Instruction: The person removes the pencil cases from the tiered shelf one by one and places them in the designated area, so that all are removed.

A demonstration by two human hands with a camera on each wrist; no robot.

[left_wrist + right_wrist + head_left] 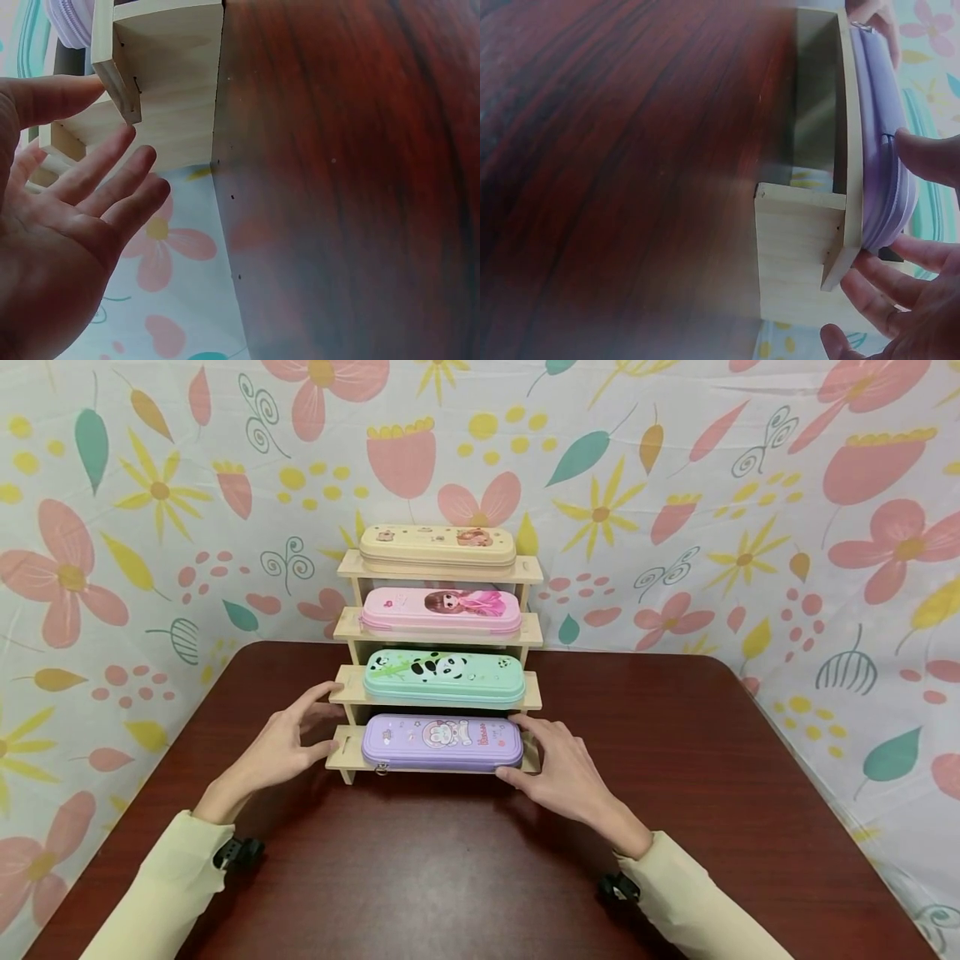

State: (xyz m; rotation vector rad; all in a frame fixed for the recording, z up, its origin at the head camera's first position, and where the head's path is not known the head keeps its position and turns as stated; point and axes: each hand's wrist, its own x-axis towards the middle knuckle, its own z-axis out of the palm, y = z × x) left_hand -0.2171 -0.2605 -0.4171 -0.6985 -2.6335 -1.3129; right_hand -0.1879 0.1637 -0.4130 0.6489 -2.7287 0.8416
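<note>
A wooden four-step rack [346,683] carries one zipped pencil case per step. On the lowest step lies the purple pencil case [405,737], its right end between the thumb and fingers of my right hand [564,768]. In the right wrist view, the thumb [930,156] presses one long side of that case and a finger is at the opposite side. My left hand [279,745] is at the rack's left end, fingers fairly straight. Its thumb [64,97] touches the lowest step's end in the left wrist view. Above sit the mint panda case [480,675], the pink case [405,608] and the cream case [427,545].
The rack stands towards the back of a dark reddish-brown table [420,868]. Behind and beside it hangs a white cloth [660,468] with flowers and leaves. Each wrist wears a black strap with a small device [238,853].
</note>
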